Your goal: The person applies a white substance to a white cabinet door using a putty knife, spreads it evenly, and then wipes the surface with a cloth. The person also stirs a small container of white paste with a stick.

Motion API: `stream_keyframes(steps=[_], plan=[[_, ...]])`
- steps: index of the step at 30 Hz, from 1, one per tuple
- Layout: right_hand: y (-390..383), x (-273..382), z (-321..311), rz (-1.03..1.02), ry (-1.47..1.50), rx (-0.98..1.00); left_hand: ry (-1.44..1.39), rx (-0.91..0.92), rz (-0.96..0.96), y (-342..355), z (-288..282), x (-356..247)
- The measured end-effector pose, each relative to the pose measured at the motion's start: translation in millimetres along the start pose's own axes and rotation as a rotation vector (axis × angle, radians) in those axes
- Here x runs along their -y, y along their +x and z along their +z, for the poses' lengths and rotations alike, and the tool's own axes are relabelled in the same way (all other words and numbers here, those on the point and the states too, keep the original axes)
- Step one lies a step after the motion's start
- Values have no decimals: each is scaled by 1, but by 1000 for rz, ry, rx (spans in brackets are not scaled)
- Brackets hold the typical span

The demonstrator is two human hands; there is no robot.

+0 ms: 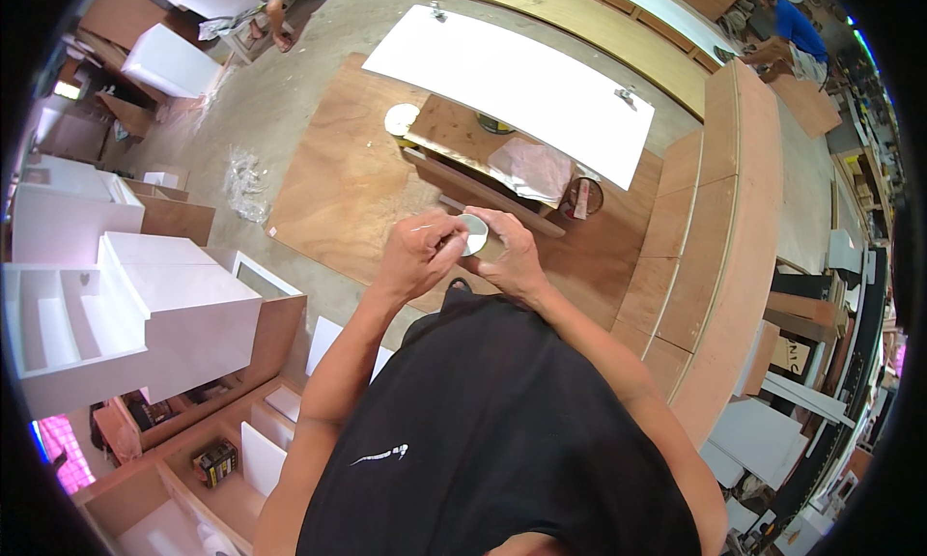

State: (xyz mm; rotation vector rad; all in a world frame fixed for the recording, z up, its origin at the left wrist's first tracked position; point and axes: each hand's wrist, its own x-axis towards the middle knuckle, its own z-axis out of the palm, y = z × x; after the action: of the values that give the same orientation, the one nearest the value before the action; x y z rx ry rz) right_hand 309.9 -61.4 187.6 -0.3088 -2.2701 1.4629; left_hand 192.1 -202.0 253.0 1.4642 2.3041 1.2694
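In front of my body, both hands are at a small round container [474, 235] with a pale rim and a whitish-grey inside. My right hand [509, 255] curls around its right side. My left hand [425, 250] is closed, its fingertips at the container's left rim; anything else in them is hidden. Beyond my hands is a low wooden bench [449, 131], with a crumpled pinkish cloth [533, 168] on it. A white panel [512, 87] with metal hinges [626, 98] lies across the bench's far side.
A plywood sheet [323, 184] covers the floor under the bench. A long wooden cabinet frame [710, 228] stands on the right. White cabinets [183, 295] crowd the left side. Crumpled clear plastic [245, 181] lies on the floor. A person in blue [800, 36] sits at the far right.
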Motion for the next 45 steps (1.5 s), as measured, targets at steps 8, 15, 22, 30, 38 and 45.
stream_keyframes(steps=[8, 15, 22, 30, 38, 45], plan=[[10, 5, 29, -25, -2, -16, -103, -11, -44, -7, -18, 21], [20, 5, 35, -56, -100, 43, -122, -85, -42, -9, -29, 40], [32, 9, 35, 77, 39, 81, -336, -69, -162, -19, -48, 58], [38, 22, 57, 170, 102, 17, -305, -68, -130, -18, -42, 52], [38, 14, 68, -35, -14, -26, -196, -78, -100, -15, -48, 48], [31, 6, 73, -94, -12, -15, -251, -107, -113, -20, -42, 45]])
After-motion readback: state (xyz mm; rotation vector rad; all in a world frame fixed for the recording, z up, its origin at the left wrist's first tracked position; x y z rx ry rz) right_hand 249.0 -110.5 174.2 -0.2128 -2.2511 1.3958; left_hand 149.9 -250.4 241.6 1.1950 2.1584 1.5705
